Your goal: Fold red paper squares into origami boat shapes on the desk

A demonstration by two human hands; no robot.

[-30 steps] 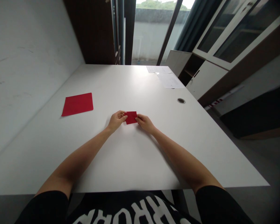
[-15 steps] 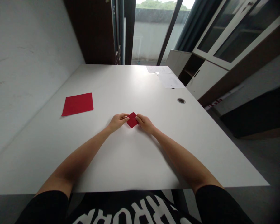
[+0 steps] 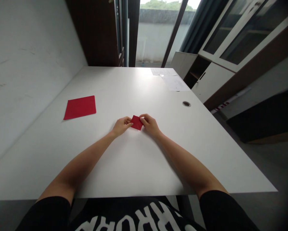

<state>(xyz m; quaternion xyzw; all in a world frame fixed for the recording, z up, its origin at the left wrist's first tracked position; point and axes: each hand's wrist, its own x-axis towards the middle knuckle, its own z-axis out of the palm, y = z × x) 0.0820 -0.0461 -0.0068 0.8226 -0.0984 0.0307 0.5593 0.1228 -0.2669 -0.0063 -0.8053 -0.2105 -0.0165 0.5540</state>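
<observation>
The fingers (image 3: 127, 121) of the left hand (image 3: 121, 126) and the fingers (image 3: 143, 119) of the right hand (image 3: 150, 125) are curled and close together, not spread. Their tips meet a small red square (image 3: 136, 123) at opposite corners, the left hand at its 9 o'clock side and the right at its 3 o'clock side. Whether they are pinching it or only pressing on it is too small to tell, and the thumbs can't be clearly separated from the fingers.

The square sits between the hands, tilted like a diamond, with most of its face showing. It lies on or just above the white worktop (image 3: 134, 166); I can't tell which. It looks like paper, but no creases or layers can be made out, so how much has been done to it cannot be judged. What can be said is that this small piece is the one in hand, with nothing finished set aside. A much larger red sheet (image 3: 79, 107) lies flat at about 10 o'clock from the hands, well apart from them, with neither hand near it.

Farther off, at about 1 o'clock, white papers (image 3: 174, 82) lie near the far edge of the worktop, and a round cable hole (image 3: 186, 104) sits at about 2 o'clock. A white wall (image 3: 26, 64) runs along the 9 o'clock side.
</observation>
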